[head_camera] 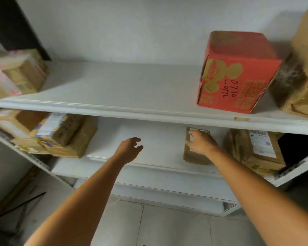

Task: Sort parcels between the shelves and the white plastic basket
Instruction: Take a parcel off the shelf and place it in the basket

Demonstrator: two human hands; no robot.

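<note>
A small brown cardboard parcel (194, 155) with a white label lies on the middle shelf (160, 150), right of centre. My right hand (201, 143) lies on top of it, fingers bent over its far left edge and label. My left hand (130, 148) hovers over a bare stretch of the same shelf, fingers loosely curled, holding nothing. The white plastic basket is not in view.
A red carton (238, 71) and brown paper-wrapped parcels (300, 75) stand on the upper shelf (132, 107) at right; taped parcels (16, 75) at its left. On the middle shelf a stack of taped parcels (60, 137) lies left, a larger labelled box (256, 150) right. Tiled floor below.
</note>
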